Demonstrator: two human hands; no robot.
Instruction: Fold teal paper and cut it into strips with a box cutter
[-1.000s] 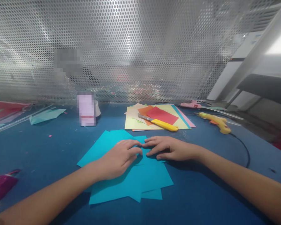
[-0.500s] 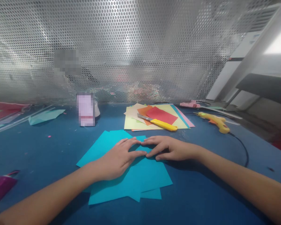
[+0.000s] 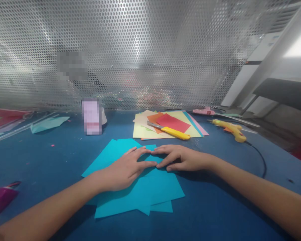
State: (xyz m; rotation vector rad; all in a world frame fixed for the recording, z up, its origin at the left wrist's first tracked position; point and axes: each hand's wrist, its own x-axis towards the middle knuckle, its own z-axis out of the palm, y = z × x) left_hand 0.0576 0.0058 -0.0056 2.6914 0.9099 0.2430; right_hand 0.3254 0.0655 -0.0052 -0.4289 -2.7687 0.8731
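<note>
Several bright blue paper sheets (image 3: 140, 195) lie overlapped at different angles on the dark blue table. My left hand (image 3: 126, 169) rests on top of them, palm down, with its fingers stretched toward the right. From the other side my right hand (image 3: 180, 159) reaches over the sheets' right part, fingers apart and bent slightly down. The fingertips of both hands meet near the middle of the paper. Neither hand grips anything. Parts of the sheets are hidden under the hands.
Beyond the hands, a yellow utility knife (image 3: 175, 133) lies on a stack of coloured paper (image 3: 140, 129). At right is a yellow glue gun (image 3: 232, 130) with its cord; a pink one (image 3: 203, 111) lies farther back. A phone (image 3: 91, 117) stands upright at left. A perforated metal panel (image 3: 140, 50) closes the back.
</note>
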